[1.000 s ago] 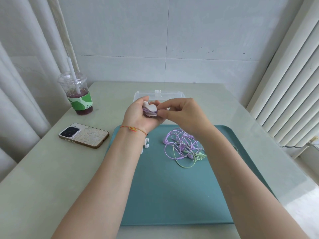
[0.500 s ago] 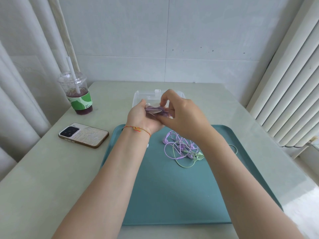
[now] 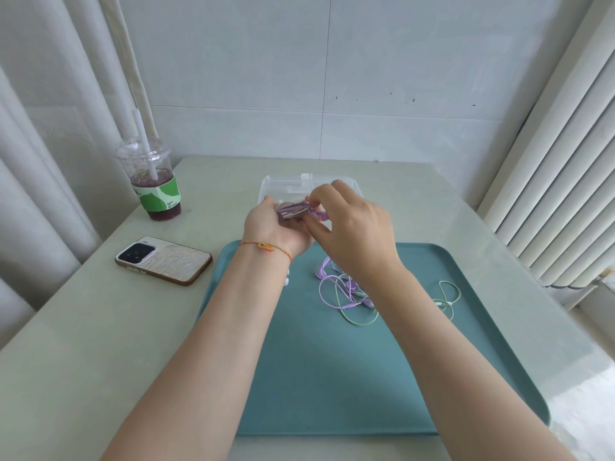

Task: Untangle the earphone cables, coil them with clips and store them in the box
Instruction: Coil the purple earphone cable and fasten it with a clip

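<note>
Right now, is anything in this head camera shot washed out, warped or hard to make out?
Head view: soft, even daylight; glare whitens the table at its right edge; the wide lens bows the blinds and curtain; the clear box nearly vanishes against the tabletop; the coiled purple cable between the hands is small and unclear.

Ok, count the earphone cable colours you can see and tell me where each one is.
2. Purple: a coiled bundle held between both hands, plus loose purple cable on the teal tray. Green cable: tangled on the tray. The right arm may hide more.
</note>
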### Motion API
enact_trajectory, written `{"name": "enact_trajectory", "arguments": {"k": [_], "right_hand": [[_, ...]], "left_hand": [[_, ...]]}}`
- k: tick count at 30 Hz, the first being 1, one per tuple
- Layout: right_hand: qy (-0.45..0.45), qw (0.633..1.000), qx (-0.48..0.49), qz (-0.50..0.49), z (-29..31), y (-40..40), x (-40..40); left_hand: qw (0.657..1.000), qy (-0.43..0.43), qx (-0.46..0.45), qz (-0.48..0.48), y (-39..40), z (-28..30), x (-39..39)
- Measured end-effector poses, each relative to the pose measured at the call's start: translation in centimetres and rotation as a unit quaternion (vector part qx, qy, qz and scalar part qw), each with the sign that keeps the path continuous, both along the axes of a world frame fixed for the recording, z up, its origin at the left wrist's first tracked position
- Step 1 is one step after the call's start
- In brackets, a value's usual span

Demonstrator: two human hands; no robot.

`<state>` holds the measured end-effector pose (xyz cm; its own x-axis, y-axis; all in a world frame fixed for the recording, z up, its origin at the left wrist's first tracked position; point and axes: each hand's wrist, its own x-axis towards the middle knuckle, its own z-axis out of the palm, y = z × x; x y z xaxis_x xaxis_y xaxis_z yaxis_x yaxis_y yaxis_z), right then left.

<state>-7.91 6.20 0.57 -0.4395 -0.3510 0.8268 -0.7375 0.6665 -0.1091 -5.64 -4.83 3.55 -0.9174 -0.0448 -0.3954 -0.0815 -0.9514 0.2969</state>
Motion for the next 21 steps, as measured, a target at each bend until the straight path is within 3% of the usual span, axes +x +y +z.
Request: {"name": "enact_trajectory", "arguments": {"k": [8, 12, 16, 21], "right_hand": [[0.078, 0.997, 0.003, -0.02, -0.3, -0.5, 0.2], [0.061, 0.998, -0.011, -0.016, -0.4, -0.7, 0.4], [-0.08, 0.995, -0.007, 0.055, 0.2, -0.2, 0.4], [-0.255, 0.958, -0.02, 0.128, 1.0, 0.6, 0.1]], "left_hand": [[1.0, 0.001, -0.002, 0.023, 0.1, 0.7, 0.7], [0.999, 0.016, 0.007, 0.032, 0.0, 0.6, 0.6], [1.0, 0.009, -0.016, 0.022, -1.3, -0.7, -0.8], [0.998, -0.014, -0.048, 0.047, -1.7, -1.3, -1.8]]}}
